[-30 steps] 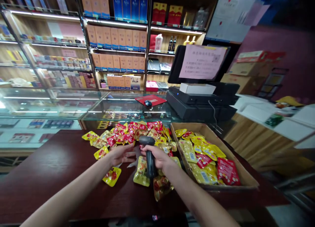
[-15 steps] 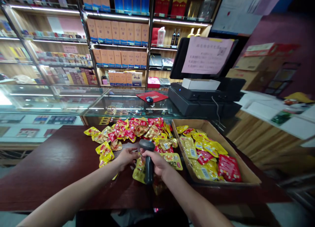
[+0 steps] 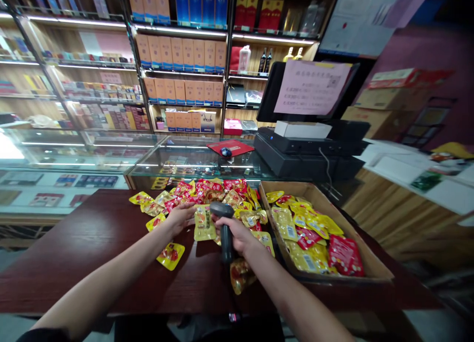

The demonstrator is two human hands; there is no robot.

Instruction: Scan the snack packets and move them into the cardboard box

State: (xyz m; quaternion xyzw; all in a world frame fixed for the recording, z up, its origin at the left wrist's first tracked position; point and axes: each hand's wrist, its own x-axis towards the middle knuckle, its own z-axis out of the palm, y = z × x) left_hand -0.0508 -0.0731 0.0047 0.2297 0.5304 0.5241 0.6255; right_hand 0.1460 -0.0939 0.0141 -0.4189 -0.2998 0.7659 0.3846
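My right hand is wrapped around the handle of a dark barcode scanner, its head pointing away from me. Just left of it, a yellow-green snack packet is held up with its printed face towards me. My left hand has its fingertips at the packet's left edge, gripping it; the thumb is partly hidden. Beyond both hands lies a pile of red, yellow and gold snack packets. A single yellow packet lies below my left wrist, and a gold one under my right forearm.
On the right of the brown table stands a shallow cardboard box holding several packets. Behind are a glass counter, a mouse on a red mat, and a monitor with a pink paper sign.
The yellow-green packet has risen from beneath the scanner to its left side. My left hand has shifted slightly left and up, uncovering the single yellow packet. The scanner stays in my right hand.
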